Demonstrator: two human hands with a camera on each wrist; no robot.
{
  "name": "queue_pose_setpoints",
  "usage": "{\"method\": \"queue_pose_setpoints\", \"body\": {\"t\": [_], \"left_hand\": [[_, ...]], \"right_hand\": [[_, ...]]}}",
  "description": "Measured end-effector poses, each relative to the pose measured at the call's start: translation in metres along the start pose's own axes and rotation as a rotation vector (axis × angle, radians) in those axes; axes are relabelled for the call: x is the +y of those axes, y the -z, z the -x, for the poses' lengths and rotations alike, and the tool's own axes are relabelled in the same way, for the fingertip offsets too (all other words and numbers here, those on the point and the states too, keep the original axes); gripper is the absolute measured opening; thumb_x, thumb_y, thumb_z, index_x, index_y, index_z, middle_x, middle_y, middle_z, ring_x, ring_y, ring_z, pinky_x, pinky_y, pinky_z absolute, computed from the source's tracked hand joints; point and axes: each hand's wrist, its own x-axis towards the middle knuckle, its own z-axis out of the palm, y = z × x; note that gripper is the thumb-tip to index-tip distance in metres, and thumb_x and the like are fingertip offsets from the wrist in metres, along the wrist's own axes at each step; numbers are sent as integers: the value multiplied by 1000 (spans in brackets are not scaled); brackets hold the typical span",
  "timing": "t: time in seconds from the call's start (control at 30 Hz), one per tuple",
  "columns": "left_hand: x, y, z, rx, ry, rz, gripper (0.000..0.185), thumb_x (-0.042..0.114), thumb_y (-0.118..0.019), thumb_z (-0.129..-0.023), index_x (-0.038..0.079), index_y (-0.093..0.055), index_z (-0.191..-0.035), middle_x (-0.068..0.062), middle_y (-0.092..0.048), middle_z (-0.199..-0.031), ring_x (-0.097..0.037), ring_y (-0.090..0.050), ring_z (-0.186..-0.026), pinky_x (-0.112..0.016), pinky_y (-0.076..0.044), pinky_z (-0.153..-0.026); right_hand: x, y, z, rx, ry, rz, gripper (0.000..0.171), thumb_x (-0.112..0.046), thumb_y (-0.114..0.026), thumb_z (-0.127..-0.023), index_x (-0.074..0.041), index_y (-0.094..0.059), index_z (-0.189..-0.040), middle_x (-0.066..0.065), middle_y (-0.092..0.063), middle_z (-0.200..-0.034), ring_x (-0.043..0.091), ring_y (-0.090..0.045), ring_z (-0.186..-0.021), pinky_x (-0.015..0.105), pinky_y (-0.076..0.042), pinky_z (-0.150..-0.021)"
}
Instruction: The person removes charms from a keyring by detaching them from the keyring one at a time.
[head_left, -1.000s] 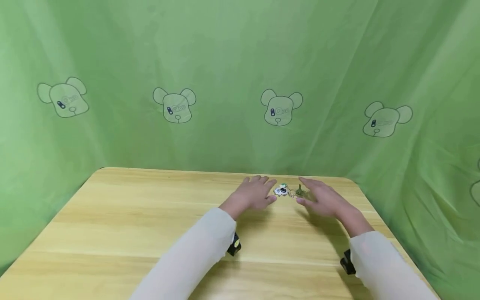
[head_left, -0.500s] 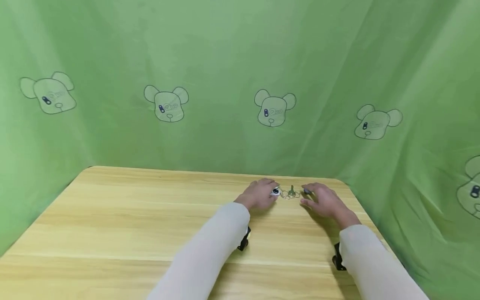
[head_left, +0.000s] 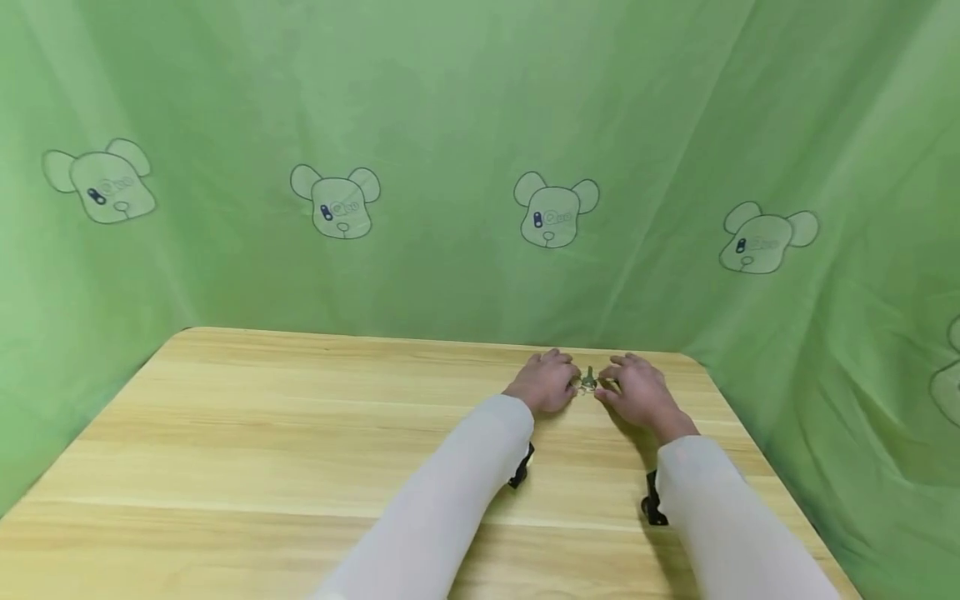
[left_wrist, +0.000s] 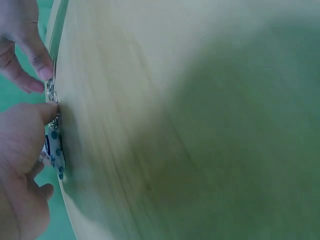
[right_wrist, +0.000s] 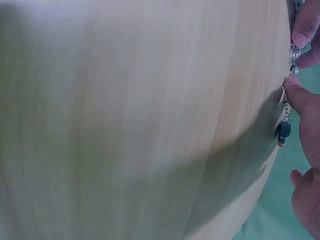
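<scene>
Both hands meet over a keychain [head_left: 588,382] lying near the far edge of the tabletop [head_left: 300,433]. The left hand [head_left: 550,382] curls its fingers and pinches the chain by the white, blue-spotted charm [left_wrist: 55,152]. The right hand [head_left: 636,388] pinches the other end, thumb [right_wrist: 300,95] and fingertip on the metal links, a dark charm [right_wrist: 284,131] beside it. Behind hangs a green cloth [head_left: 450,125] printed with bear heads.

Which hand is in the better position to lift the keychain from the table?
Probably the left hand: its thumb already touches the keychain by the white spotted charm. The right hand only touches the thin metal links, a weaker grip.
</scene>
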Motion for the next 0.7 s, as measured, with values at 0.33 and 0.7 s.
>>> {"method": "queue_pose_setpoints", "body": {"t": [0.33, 0.7], "left_hand": [[-1, 3, -4, 3, 11, 18, 28, 37, -56, -105, 27, -69, -129, 8, -58, -141, -14, -44, -140, -39, -37, -117], [4, 8, -4, 63, 42, 157, 16, 35, -67, -100, 20, -65, -103, 9, -63, -102, -8, -59, -100, -26, -49, -91]], "right_hand": [[-3, -5, -3, 20, -8, -45, 20, -20, -69, -98, -7, -76, -111, 31, -51, -145, 56, -33, -140, 79, -30, -104], [-6, -5, -9, 75, -13, -77, 19, -16, -60, -103, -3, -74, -101, 26, -61, -136, 53, -45, -131, 73, -36, -100]]}}
